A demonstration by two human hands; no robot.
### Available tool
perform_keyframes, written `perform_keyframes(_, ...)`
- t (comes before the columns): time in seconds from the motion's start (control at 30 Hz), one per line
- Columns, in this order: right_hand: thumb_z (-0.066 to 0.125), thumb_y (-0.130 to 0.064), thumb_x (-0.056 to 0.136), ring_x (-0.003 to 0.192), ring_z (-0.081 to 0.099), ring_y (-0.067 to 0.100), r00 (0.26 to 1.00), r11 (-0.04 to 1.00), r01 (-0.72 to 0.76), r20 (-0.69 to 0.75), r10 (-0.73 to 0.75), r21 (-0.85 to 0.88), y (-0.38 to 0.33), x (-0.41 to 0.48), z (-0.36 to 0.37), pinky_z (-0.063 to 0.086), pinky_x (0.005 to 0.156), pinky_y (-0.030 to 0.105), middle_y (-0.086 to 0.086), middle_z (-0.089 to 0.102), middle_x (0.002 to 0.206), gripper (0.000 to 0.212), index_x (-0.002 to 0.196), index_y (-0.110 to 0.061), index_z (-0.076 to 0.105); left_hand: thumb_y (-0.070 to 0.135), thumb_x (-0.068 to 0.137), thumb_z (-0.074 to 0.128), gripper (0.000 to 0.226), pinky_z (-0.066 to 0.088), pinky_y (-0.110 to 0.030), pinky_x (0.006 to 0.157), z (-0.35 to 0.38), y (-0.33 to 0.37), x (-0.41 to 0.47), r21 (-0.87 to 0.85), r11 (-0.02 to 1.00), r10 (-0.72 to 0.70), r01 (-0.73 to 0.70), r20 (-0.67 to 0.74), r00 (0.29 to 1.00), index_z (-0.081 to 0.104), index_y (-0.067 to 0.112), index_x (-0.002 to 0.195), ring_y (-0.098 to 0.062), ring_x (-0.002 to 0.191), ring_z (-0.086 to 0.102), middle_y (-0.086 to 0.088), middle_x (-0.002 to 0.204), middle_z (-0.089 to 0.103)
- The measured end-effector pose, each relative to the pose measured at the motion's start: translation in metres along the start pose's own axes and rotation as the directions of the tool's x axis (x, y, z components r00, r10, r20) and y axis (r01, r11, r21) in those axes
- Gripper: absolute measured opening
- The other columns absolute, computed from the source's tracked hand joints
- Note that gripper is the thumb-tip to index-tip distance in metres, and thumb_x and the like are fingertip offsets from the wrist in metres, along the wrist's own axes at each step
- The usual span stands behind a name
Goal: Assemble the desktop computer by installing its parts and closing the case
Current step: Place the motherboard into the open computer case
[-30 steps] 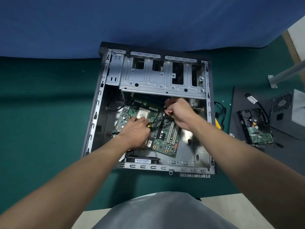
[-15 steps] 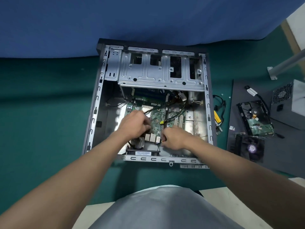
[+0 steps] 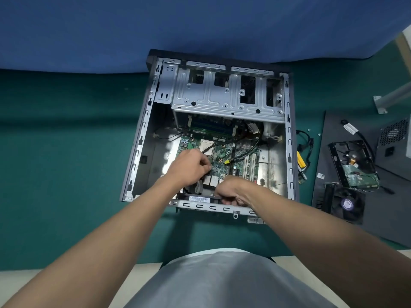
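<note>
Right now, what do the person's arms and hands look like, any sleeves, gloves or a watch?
Both forearms are bare, with no sleeve in view. The left hand and right hand wear no gloves, and no watch, band or ring shows on the visible parts. A grey shirt covers the torso.

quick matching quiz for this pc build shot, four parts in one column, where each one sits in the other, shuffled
Parts
1. motherboard
2. drive cage
3. hard drive
4. cooler fan

Places
a. on the dark panel right of the case, at the panel's near edge
b. on the floor of the case
c. on the dark panel, farther from the person
d. across the far end of the case

Pairs: 1-b, 2-d, 3-c, 4-a
</note>
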State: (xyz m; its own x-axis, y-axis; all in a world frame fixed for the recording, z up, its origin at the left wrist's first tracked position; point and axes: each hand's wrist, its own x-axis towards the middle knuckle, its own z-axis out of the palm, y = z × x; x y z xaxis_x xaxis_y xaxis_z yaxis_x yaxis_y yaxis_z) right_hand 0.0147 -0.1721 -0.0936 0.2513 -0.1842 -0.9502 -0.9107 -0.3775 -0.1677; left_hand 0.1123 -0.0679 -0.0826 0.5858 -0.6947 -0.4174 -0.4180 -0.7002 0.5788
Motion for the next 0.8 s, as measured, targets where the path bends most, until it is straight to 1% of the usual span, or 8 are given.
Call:
perform_keyframes(0.1, 0.048, -0.016, 0.096, 0.040, 0.041, 0.010, 0.999, 0.996, -0.011, -0.044, 0.007, -0.083, -0.001, 0.000, 0.002, 0.034, 0.036, 0.020, 0.003, 0.054, 0.068, 0.014, 0.091, -0.005, 0.054, 0.027, 0.088, 0.067, 0.012, 0.044, -0.029, 0.081, -0.002, 0.001, -0.001, -0.045, 0.999, -0.015, 0.014, -0.024, 1.000, 0.075, 0.019, 0.091, -0.015, 0.091, 0.055, 0.002, 0.099, 0.069)
perform_keyframes(0.17, 0.049, -0.014, 0.096, 0.042, 0.040, 0.010, 0.999, 0.996, -0.024, -0.043, 0.021, -0.089, 0.000, 0.000, 0.001, 0.034, 0.039, 0.021, 0.004, 0.054, 0.072, 0.014, 0.096, -0.002, 0.056, 0.027, 0.086, 0.070, 0.014, 0.047, -0.032, 0.085, -0.002, 0.002, -0.002, -0.017, 1.000, 0.025, -0.024, 0.038, 0.999, 0.074, 0.018, 0.095, -0.014, 0.089, 0.057, 0.001, 0.100, 0.068)
perform_keyframes(0.23, 0.048, -0.011, 0.095, 0.037, 0.039, 0.009, 0.999, 0.997, -0.032, -0.002, 0.032, -0.072, 0.003, -0.001, -0.003, 0.033, 0.037, 0.020, 0.003, 0.053, 0.062, 0.015, 0.086, -0.002, 0.056, 0.033, 0.082, 0.073, 0.028, 0.044, -0.035, 0.093, 0.003, 0.002, -0.005, 0.154, 0.979, 0.109, -0.132, 0.150, 0.983, 0.070, 0.020, 0.107, -0.017, 0.103, 0.053, 0.002, 0.106, 0.062)
perform_keyframes(0.33, 0.051, -0.013, 0.096, 0.028, 0.036, 0.008, 0.999, 0.996, -0.044, 0.023, 0.046, -0.074, 0.004, -0.005, -0.005, 0.030, 0.032, 0.018, -0.001, 0.049, 0.040, 0.026, 0.071, -0.005, 0.052, 0.039, 0.078, 0.075, 0.047, 0.036, -0.036, 0.098, 0.010, 0.005, -0.002, 0.394, 0.876, 0.176, -0.278, 0.276, 0.945, 0.064, 0.023, 0.120, -0.020, 0.120, 0.043, 0.001, 0.118, 0.053)
perform_keyframes(0.4, 0.052, -0.013, 0.097, 0.029, 0.035, 0.007, 0.999, 0.997, -0.040, 0.017, 0.042, -0.059, 0.004, -0.005, -0.005, 0.029, 0.031, 0.018, 0.000, 0.049, 0.044, 0.027, 0.072, -0.005, 0.053, 0.038, 0.079, 0.074, 0.045, 0.037, -0.038, 0.098, 0.011, 0.006, 0.004, 0.483, 0.812, 0.188, -0.329, 0.317, 0.930, 0.064, 0.021, 0.119, -0.021, 0.121, 0.042, 0.000, 0.120, 0.053)
perform_keyframes(0.57, 0.051, -0.015, 0.098, 0.038, 0.039, 0.008, 0.999, 0.999, -0.039, 0.034, 0.038, 0.035, 0.007, 0.000, -0.003, 0.030, 0.041, 0.020, 0.001, 0.052, 0.057, 0.026, 0.074, -0.008, 0.057, 0.043, 0.079, 0.073, 0.032, 0.031, -0.045, 0.106, 0.012, 0.010, 0.015, 0.606, 0.682, 0.222, -0.408, 0.361, 0.906, 0.067, 0.021, 0.102, -0.020, 0.122, 0.043, 0.000, 0.120, 0.058)
perform_keyframes(0.7, 0.051, -0.014, 0.098, 0.034, 0.041, 0.008, 1.000, 0.999, -0.006, -0.010, 0.006, -0.033, 0.008, 0.000, -0.002, 0.034, 0.035, 0.019, 0.003, 0.053, 0.061, 0.024, 0.075, -0.005, 0.055, 0.043, 0.077, 0.074, 0.025, 0.029, -0.045, 0.108, 0.013, 0.014, 0.018, 0.656, 0.620, 0.248, -0.431, 0.357, 0.901, 0.060, 0.023, 0.079, -0.017, 0.111, 0.047, 0.003, 0.101, 0.061)
perform_keyframes(0.8, 0.051, -0.020, 0.097, 0.060, 0.050, 0.013, 0.999, 0.986, 0.019, -0.032, -0.024, -0.164, 0.008, -0.002, -0.002, 0.047, 0.054, 0.023, 0.007, 0.055, 0.086, 0.024, 0.109, 0.001, 0.056, 0.044, 0.072, 0.077, 0.038, 0.030, -0.045, 0.106, 0.006, 0.015, 0.020, 0.665, 0.616, 0.258, -0.421, 0.335, 0.906, 0.048, 0.025, 0.059, -0.017, 0.113, 0.047, 0.002, 0.106, 0.063)
